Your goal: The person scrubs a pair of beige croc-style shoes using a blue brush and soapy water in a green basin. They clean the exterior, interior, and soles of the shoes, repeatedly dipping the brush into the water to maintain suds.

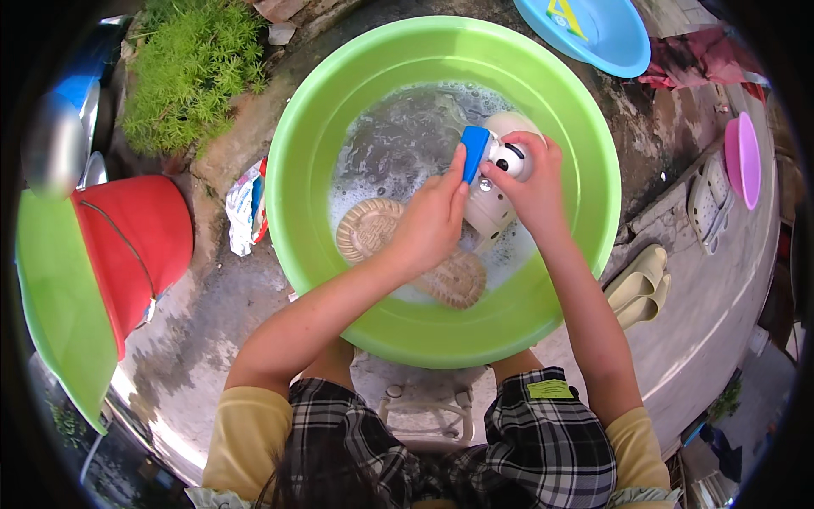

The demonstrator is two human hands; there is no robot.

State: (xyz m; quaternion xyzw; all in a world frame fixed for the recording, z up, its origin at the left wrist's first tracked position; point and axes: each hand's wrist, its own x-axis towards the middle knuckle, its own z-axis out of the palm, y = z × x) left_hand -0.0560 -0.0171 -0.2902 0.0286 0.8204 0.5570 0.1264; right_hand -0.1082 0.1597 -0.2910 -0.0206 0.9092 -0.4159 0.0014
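Note:
A wide green basin (295,182) stands before me with foamy grey water in it. My left hand (428,216) is closed around a blue brush (476,151), its pale side against a beige clog (489,212). With fingers and thumb, my right hand (540,182) grips that clog near a round white charm with a black eye shape. The clog is tilted, over or partly in the suds at the basin's right side. A second clog (459,278) lies sole up in the water, partly hidden behind my left hand and forearm.
Left of the basin are a crumpled packet (244,208), a red bucket (144,246) and a light green tub (59,297). Plants (195,72) grow at the far left. Beige slip-on shoes (638,287), grey clogs (705,204), a purple basin (744,161) and a blue basin (623,42) are rightward.

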